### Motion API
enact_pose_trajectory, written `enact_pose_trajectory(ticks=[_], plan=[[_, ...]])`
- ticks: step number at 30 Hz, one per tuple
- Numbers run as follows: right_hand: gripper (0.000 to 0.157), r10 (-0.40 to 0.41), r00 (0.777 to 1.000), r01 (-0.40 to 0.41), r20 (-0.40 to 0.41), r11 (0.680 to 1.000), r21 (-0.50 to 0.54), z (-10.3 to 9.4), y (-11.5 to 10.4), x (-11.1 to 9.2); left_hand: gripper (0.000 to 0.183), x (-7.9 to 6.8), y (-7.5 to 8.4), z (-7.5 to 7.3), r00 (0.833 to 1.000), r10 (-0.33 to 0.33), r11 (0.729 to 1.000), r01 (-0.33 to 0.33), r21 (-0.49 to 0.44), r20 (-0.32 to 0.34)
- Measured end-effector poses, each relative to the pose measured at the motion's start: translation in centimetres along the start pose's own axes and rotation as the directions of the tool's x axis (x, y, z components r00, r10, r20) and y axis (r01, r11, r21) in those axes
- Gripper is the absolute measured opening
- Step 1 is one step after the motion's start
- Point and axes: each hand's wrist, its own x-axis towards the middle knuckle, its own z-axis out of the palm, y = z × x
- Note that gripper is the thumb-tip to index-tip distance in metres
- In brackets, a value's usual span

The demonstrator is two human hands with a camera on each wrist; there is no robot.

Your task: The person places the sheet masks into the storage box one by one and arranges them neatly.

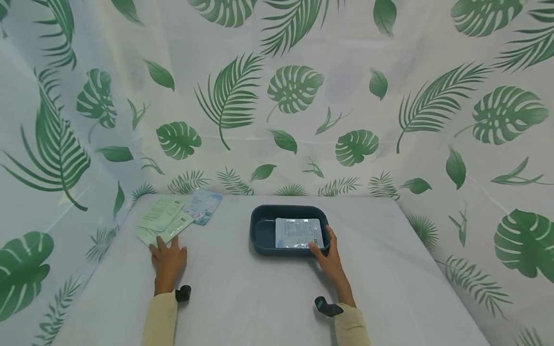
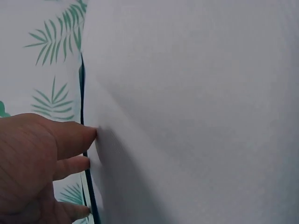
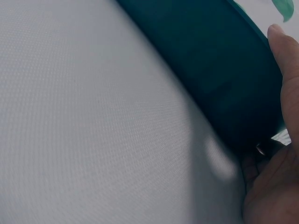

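On the left of the table lie two overlapping pale green sachets, the upper one (image 1: 160,213) partly covering the lower one (image 1: 175,228). Both look like sheet mask packets. A blue flowered sachet (image 1: 203,205) lies against their right side. My left hand (image 1: 168,262) has its fingers spread, fingertips right at the near edge of the lower green sachet. In the dark teal tray (image 1: 262,248) is a silvery-blue sachet (image 1: 298,232), printed side up. My right hand (image 1: 330,257) grips the tray's near right corner, thumb over the rim and fingers along the outer side.
A white cloth (image 1: 242,298) covers the table. Leaf-printed curtains (image 1: 311,43) rise behind it and at both sides. Each wrist wears a small black camera, one at the left cuff (image 1: 183,293) and one at the right cuff (image 1: 327,306).
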Motion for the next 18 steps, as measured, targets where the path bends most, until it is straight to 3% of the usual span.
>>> enact_pose_trajectory(ticks=[6, 18], plan=[[0.086, -0.004, 1.0, 0.004, 0.002, 1.0, 0.001, 0.1, -0.1, 0.0, 0.064, 0.2, -0.5, -0.1, 0.997, -0.005, 0.997, -0.001, 0.076, 0.071], [0.086, -0.014, 1.0, 0.014, -0.003, 1.0, 0.016, 0.0, -0.2, -0.1, 0.068, -1.1, 0.0, -0.5, 0.998, -0.006, 0.971, -0.007, 0.238, 0.055]])
